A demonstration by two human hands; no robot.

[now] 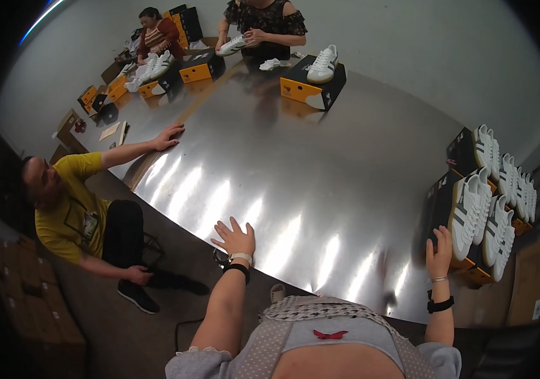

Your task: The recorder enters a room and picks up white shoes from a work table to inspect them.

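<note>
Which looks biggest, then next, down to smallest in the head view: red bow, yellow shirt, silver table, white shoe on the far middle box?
Silver table
Yellow shirt
White shoe
Red bow, though it's nearer the camera

Downward fisheye view from head-height

We note a lit light strip [37, 24] at upper left, a seated person in yellow [68, 218] at left, stacked cartons [33, 290] at lower left.
</note>
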